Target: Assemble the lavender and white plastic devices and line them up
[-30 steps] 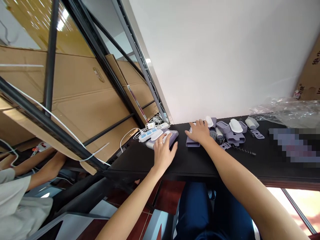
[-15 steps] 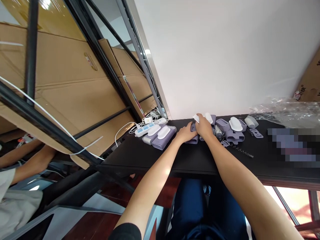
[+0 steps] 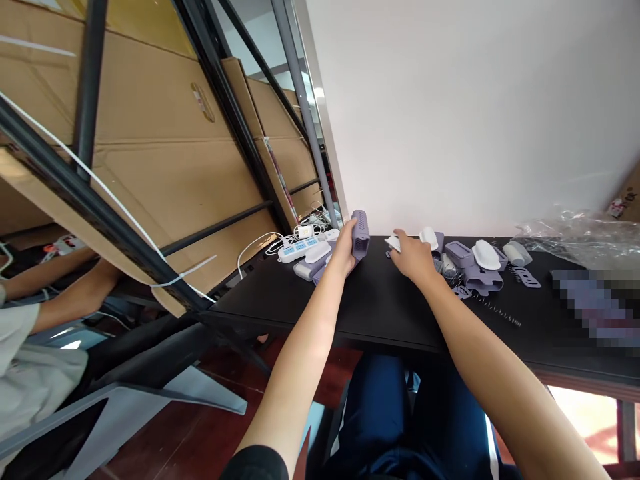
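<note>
My left hand [image 3: 344, 248] is closed around a purple plastic housing [image 3: 361, 235] with a perforated side, raised on end above the table. My right hand [image 3: 413, 257] grips a small white plastic piece [image 3: 394, 244] at its fingertips, low over the tabletop. Left of my left hand, a white oval piece [image 3: 318, 252] lies on other purple housings. To the right of my right hand are more purple parts [image 3: 483, 279], a white oval cap [image 3: 485, 255] and a thin coil spring [image 3: 500, 312].
On the black table [image 3: 385, 313], a white power strip [image 3: 299, 249] with tangled cables stands at the left. Crumpled clear plastic [image 3: 585, 233] lies at the back right. A black metal frame [image 3: 150, 237] with cardboard rises at left. Another person's arm [image 3: 75, 293] shows beyond it.
My left hand has lifted the purple housing off the table and moved left, turning it on end. My right hand keeps the white piece and has lowered slightly. The view has shifted a little.
</note>
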A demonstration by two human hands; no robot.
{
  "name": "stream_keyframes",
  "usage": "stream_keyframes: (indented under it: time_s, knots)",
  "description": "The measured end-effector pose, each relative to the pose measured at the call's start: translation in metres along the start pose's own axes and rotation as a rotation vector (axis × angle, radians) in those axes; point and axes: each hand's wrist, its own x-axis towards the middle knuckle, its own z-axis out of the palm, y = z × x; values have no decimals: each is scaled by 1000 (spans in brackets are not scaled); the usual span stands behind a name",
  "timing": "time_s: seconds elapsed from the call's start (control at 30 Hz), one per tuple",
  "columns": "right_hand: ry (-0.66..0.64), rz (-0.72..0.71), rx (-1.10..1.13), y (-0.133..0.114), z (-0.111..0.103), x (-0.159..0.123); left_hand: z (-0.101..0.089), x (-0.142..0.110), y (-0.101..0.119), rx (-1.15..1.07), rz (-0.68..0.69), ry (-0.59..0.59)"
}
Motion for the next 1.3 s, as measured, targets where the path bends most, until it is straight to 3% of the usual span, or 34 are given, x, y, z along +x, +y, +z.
stream_keyframes:
  time_s: [0.2,0.5,0.8,0.97,1.07,1.3]
  knots:
    - [-148,-231,-202,-27,18,-24,-2,-5,11,-246,-122,-149]
    - [-222,-259,-186,-30,26,-24,1,0,6,-229,-97,-143]
    - [-209,-210,-118,-21,11,-18,3,0,7,-274,-89,-119]
    - [-64,99,-212,-8,-11,-12,5,1,5,-248,-31,-69]
    - [-169,200,-276,-5,-17,-13,6,1,3,-232,-30,-74]
    - [-295,128,-350,-12,-11,-19,6,0,1,-225,-65,-91]
